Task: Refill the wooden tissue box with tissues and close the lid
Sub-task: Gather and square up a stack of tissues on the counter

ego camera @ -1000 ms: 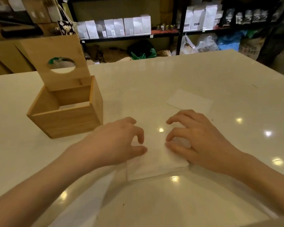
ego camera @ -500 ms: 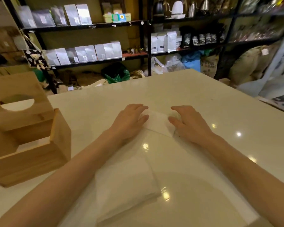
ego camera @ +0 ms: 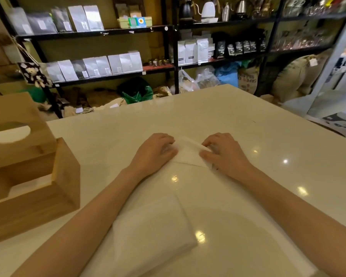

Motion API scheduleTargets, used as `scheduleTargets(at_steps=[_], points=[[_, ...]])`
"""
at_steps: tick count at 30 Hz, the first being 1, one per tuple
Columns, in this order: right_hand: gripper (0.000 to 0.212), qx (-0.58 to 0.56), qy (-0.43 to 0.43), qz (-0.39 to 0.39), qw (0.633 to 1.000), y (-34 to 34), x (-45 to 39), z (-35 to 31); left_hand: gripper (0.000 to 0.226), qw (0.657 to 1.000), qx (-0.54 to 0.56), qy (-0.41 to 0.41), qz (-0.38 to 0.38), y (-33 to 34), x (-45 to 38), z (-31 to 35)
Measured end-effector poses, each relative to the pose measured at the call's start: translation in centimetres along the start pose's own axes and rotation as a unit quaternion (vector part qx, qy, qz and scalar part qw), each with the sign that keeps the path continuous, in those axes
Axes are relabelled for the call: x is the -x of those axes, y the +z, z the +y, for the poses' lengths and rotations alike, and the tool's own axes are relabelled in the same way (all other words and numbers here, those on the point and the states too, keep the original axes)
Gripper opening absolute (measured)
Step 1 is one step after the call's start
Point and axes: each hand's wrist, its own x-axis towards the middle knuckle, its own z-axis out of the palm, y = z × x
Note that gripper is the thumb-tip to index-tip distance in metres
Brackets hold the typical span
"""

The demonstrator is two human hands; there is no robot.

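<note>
A single white tissue (ego camera: 188, 151) lies on the white table (ego camera: 248, 128), with its far edge lifted. My left hand (ego camera: 155, 151) pinches its left side and my right hand (ego camera: 223, 152) pinches its right side. A folded stack of white tissues (ego camera: 154, 226) rests nearer to me, between my forearms. The wooden tissue box (ego camera: 38, 188) stands at the left with its lid (ego camera: 14, 128) raised; the lid has an oval hole. Inside the box I see a pale surface, but cannot tell what it is.
Black shelves (ego camera: 168, 66) with bags, packets and kettles run along the far side behind the table. Sacks and plastic bags (ego camera: 204, 78) sit on the floor beyond the table's far edge. The table's right corner falls away at the right.
Both hands left the near tissue stack and reached forward to the single tissue farther away. They now grip it and its far edge has lifted. The camera tilted up.
</note>
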Motion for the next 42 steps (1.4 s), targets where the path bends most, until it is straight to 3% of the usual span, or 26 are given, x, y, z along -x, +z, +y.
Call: scheduleTargets(at_steps=[4, 10, 13, 15, 19, 27, 31, 34, 42], points=[[0.006, -0.142, 0.012, 0.017, 0.99, 0.1, 0.5, -0.3, 0.017, 0.996, 0.072, -0.023, 0.044, -0.7, 0.8, 0.5], [0.025, -0.344, 0.045, 0.029, 0.937, -0.7, 1.3, -1.6, 0.004, 0.979, 0.172, -0.082, 0.071, -2.5, 3.0, 1.2], [0.038, -0.413, 0.042, 0.041, 0.909, -1.2, 1.8, -2.8, 0.032, 0.944, 0.292, -0.115, 0.102, -4.1, 4.7, 2.3], [0.047, -0.417, 0.029, 0.056, 0.907, -1.5, 2.2, -3.9, 0.055, 0.948, 0.277, -0.106, 0.117, -5.4, 6.1, 2.8], [0.033, -0.454, 0.001, 0.052, 0.89, -2.2, 3.8, -6.5, 0.071, 0.933, 0.321, -0.11, 0.123, -8.1, 9.5, 4.4], [0.008, -0.416, -0.011, -0.035, 0.909, -1.7, 7.0, -8.7, 0.037, 0.914, 0.321, -0.229, 0.093, -9.7, 15.3, 7.0], [0.009, -0.354, -0.011, -0.098, 0.93, -1.7, 8.5, -8.9, 0.034, 0.881, 0.356, -0.305, 0.06, -9.2, 18.0, 7.0], [0.013, -0.303, -0.012, -0.124, 0.945, -1.1, 9.3, -8.5, 0.034, 0.867, 0.382, -0.319, 0.026, -8.4, 19.2, 6.5], [0.014, -0.198, -0.067, -0.123, 0.97, -0.1, 10.2, -7.5, 0.035, 0.915, 0.278, -0.293, 0.012, -7.0, 19.3, 5.6]])
